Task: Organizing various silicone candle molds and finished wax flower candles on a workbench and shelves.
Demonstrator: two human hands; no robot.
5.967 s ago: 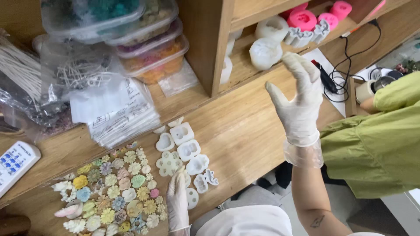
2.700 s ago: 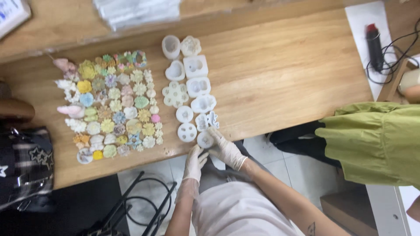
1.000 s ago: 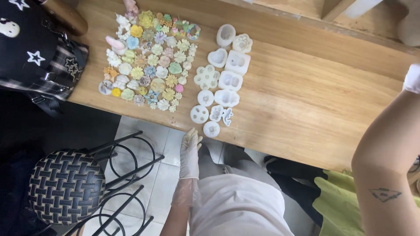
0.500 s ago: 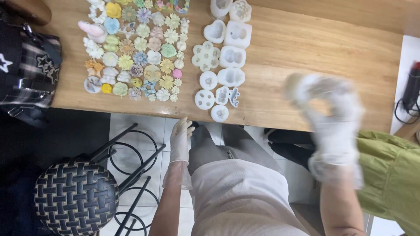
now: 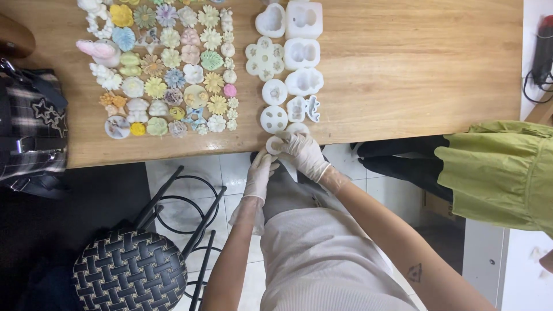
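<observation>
The light is bright and even, and the picture is sharp. The wooden table (image 5: 403,69) has a soft shine. It is dark under the table at the left.

Ten white moulds (image 5: 303,53) (one held at the table edge, six o'clock); two gloved hands (image 5: 305,154); one stool (image 5: 129,270); one bag (image 5: 29,132) at nine o'clock.

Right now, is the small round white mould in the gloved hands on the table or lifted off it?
Cannot tell: the mould is at the table edge, gripped by both hands.
</observation>
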